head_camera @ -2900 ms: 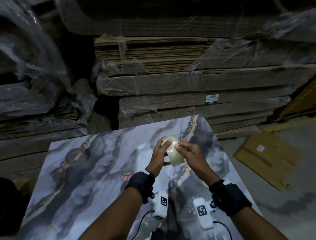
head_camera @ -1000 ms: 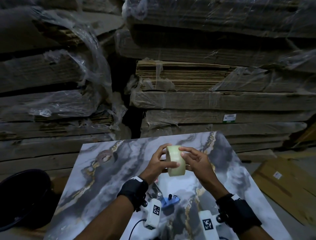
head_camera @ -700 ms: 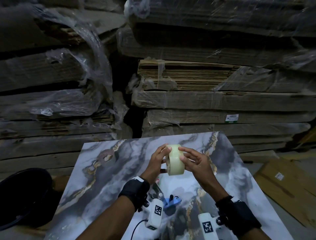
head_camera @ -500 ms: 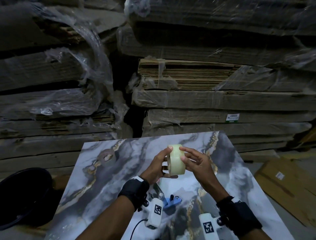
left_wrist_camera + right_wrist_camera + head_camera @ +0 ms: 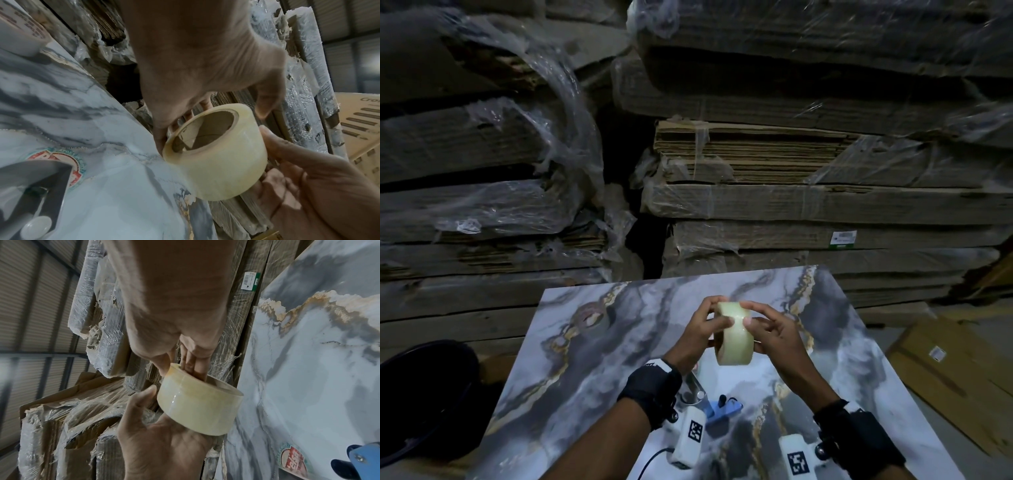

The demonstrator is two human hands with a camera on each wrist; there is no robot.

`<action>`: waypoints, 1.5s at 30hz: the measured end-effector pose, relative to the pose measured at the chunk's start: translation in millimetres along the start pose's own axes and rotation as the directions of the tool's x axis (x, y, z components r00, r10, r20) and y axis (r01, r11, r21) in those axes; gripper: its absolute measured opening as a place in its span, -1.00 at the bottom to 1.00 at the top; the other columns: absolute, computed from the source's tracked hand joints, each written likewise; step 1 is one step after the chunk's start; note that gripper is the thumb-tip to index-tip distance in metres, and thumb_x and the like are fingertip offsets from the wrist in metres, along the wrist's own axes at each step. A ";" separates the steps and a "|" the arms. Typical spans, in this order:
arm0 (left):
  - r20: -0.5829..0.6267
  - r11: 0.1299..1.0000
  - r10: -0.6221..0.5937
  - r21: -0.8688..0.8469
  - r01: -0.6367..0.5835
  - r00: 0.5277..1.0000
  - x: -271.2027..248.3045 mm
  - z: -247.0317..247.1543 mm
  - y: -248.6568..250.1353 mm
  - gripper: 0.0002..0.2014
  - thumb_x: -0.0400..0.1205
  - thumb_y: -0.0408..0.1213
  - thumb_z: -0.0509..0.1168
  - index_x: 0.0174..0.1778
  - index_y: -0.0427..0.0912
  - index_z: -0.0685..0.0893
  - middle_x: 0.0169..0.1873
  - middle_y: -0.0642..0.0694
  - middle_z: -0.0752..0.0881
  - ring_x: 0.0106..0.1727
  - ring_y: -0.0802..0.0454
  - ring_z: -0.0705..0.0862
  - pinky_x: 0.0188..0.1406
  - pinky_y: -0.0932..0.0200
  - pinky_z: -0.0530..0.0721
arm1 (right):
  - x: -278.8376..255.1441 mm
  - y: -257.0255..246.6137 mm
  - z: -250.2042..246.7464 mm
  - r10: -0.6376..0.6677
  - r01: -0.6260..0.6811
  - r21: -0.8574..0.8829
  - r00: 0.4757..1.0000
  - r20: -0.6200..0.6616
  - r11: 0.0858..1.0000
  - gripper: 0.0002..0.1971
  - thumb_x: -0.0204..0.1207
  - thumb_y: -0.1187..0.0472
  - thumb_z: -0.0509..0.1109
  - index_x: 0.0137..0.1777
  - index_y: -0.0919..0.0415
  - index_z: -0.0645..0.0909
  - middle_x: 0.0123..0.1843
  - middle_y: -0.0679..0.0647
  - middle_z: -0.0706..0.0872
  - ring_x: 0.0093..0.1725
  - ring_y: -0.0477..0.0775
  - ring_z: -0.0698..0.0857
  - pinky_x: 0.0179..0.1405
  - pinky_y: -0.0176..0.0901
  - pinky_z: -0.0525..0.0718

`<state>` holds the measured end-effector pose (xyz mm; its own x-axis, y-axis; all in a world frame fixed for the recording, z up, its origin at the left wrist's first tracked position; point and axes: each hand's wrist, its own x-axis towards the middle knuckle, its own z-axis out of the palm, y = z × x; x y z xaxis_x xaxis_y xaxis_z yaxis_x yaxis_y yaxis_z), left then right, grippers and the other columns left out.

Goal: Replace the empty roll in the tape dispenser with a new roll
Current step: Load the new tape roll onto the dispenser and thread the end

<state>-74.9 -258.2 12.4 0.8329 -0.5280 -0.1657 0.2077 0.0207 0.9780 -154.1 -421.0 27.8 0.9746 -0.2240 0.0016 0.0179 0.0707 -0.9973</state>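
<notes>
Both hands hold a new roll of clear tape [image 5: 734, 334] in the air above the marble-patterned table [image 5: 619, 359]. My left hand [image 5: 717, 317] grips its left side, thumb on the band. On the right, my right hand [image 5: 751, 329] pinches the roll, with fingers [image 5: 195, 368] reaching into the cardboard core. The roll [image 5: 216, 154] shows its brown core in the left wrist view. The blue tape dispenser [image 5: 722, 407] lies on the table below my left wrist, partly hidden. An empty-looking roll [image 5: 590, 315] lies flat at the table's far left.
Shrink-wrapped stacks of flat cardboard [image 5: 756, 205] rise close behind the table. A black round object [image 5: 424, 394] sits off the left edge. Flattened cartons [image 5: 945, 370] lie on the floor to the right.
The roll has turned in my hands and its lower end now tilts toward me. My fingers have shifted along its rim. My view rose earlier.
</notes>
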 end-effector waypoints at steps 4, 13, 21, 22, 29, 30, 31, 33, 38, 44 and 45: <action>-0.008 0.982 -0.188 -0.008 0.188 0.982 0.8 3.5 3.0 -0.50 0.56 0.26 0.28 0.37 0.13 0.52 0.32 -0.20 0.65 0.30 -0.25 0.72 0.11 -0.26 0.81 | 0.9 4.1 2.3 -0.058 0.059 -0.035 0.997 0.045 0.998 -0.68 0.67 0.36 0.44 0.38 0.12 0.72 0.07 0.20 0.89 0.08 0.11 0.87 0.01 -0.04 0.86; -0.018 0.993 -0.120 -0.015 0.120 0.993 -2.7 -2.7 -5.0 -0.48 0.48 0.01 0.55 0.35 0.04 0.62 0.32 -0.24 0.67 0.27 -0.25 0.76 0.09 -0.29 0.81 | -2.2 3.6 3.2 -0.009 0.011 -0.032 0.999 0.048 0.999 -0.77 0.73 0.28 0.40 0.32 0.12 0.72 0.00 0.27 0.88 0.07 0.28 0.86 0.04 0.14 0.88; 0.005 0.998 0.030 0.049 -0.030 1.000 -4.2 -4.6 -6.0 -0.37 0.42 -0.20 0.64 0.41 0.13 0.60 0.36 -0.15 0.66 0.37 -0.10 0.68 0.19 -0.02 0.80 | -0.9 9.0 1.8 0.014 -0.014 0.010 1.000 0.020 1.000 -0.76 0.73 0.33 0.38 0.32 0.15 0.74 0.09 0.39 0.82 0.05 0.28 0.82 0.05 0.27 0.84; 0.010 0.999 -0.037 0.008 0.037 0.999 -4.8 -2.9 -5.1 -0.43 0.46 -0.09 0.59 0.39 0.18 0.60 0.37 -0.15 0.65 0.36 -0.14 0.69 0.16 -0.06 0.80 | -1.7 8.9 2.4 0.005 -0.005 0.020 1.000 0.030 1.000 -0.76 0.72 0.33 0.38 0.33 0.17 0.73 0.11 0.38 0.83 0.07 0.26 0.83 0.06 0.25 0.84; 0.059 0.989 -0.146 -0.011 0.147 0.988 -7.4 -6.3 -9.8 -0.37 0.43 -0.03 0.68 0.39 0.15 0.59 0.37 -0.17 0.66 0.32 -0.25 0.75 0.20 -0.46 0.76 | -7.7 6.3 3.3 0.017 -0.018 0.015 0.999 0.027 1.000 -0.69 0.58 0.12 0.51 0.31 0.09 0.69 -0.01 0.39 0.83 -0.03 0.19 0.84 -0.12 0.02 0.85; 0.063 0.992 -0.122 0.013 0.122 0.990 -8.5 -6.5 -9.2 -0.35 0.43 -0.09 0.69 0.40 0.17 0.58 0.37 -0.16 0.64 0.34 -0.23 0.74 0.18 -0.44 0.77 | -8.4 5.2 3.4 0.025 -0.025 0.008 1.000 0.014 1.000 -0.65 0.54 0.08 0.50 0.31 0.07 0.65 -0.06 0.37 0.85 -0.06 0.18 0.84 -0.16 0.02 0.85; 0.065 0.994 -0.104 0.035 0.102 0.992 -8.9 -6.4 -8.4 -0.33 0.42 -0.15 0.69 0.41 0.18 0.56 0.38 -0.16 0.62 0.34 -0.22 0.72 0.17 -0.41 0.79 | -8.5 4.8 3.1 0.035 -0.035 0.006 0.999 -0.001 0.999 -0.63 0.53 0.06 0.51 0.32 0.05 0.61 -0.08 0.34 0.86 -0.08 0.19 0.84 -0.18 0.04 0.85; 0.075 0.995 -0.081 0.059 0.076 0.994 -9.5 -6.4 -6.6 -0.29 0.40 -0.24 0.70 0.41 0.20 0.55 0.38 -0.16 0.60 0.34 -0.23 0.72 0.14 -0.39 0.80 | -8.2 3.6 2.5 0.063 -0.062 0.023 0.998 -0.024 0.998 -0.61 0.59 0.10 0.55 0.35 0.01 0.52 -0.07 0.32 0.87 -0.09 0.20 0.86 -0.20 0.05 0.85; 0.137 0.987 -0.023 0.160 0.000 0.990 -12.8 -4.5 -1.3 -0.23 0.32 -0.34 0.73 0.39 0.19 0.56 0.29 -0.12 0.65 0.30 -0.30 0.71 0.07 -0.26 0.82 | -3.6 1.7 2.6 0.122 -0.125 -0.031 0.989 -0.085 0.992 -0.78 0.71 0.05 0.41 0.32 -0.05 0.59 -0.04 0.33 0.85 -0.18 0.15 0.85 -0.27 0.06 0.84; 0.172 0.972 -0.046 0.236 0.004 0.984 -15.4 -3.5 -3.9 -0.19 0.29 -0.37 0.74 0.40 0.19 0.55 0.29 -0.12 0.66 0.21 -0.14 0.76 0.05 -0.13 0.85 | 0.6 4.7 7.0 0.175 -0.201 -0.152 0.970 -0.168 0.968 -0.78 0.69 -0.13 0.39 0.11 -0.04 0.75 0.03 0.10 0.83 -0.10 0.14 0.88 -0.30 0.09 0.87; 0.177 0.972 -0.047 0.237 0.004 0.983 -16.4 -3.2 -4.2 -0.20 0.31 -0.41 0.72 0.39 0.17 0.55 0.28 -0.11 0.67 0.18 -0.09 0.75 0.02 -0.06 0.84 | -1.2 3.5 8.2 0.181 -0.207 -0.161 0.970 -0.165 0.965 -0.75 0.70 -0.15 0.37 0.11 -0.03 0.75 0.02 0.04 0.82 -0.09 0.13 0.88 -0.31 0.08 0.87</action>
<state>-87.8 -247.0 10.5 0.7184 -0.6700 -0.1868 0.0838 -0.1833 0.9795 -153.4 -412.5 24.9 0.9113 -0.3650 -0.1905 -0.2206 -0.0421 -0.9745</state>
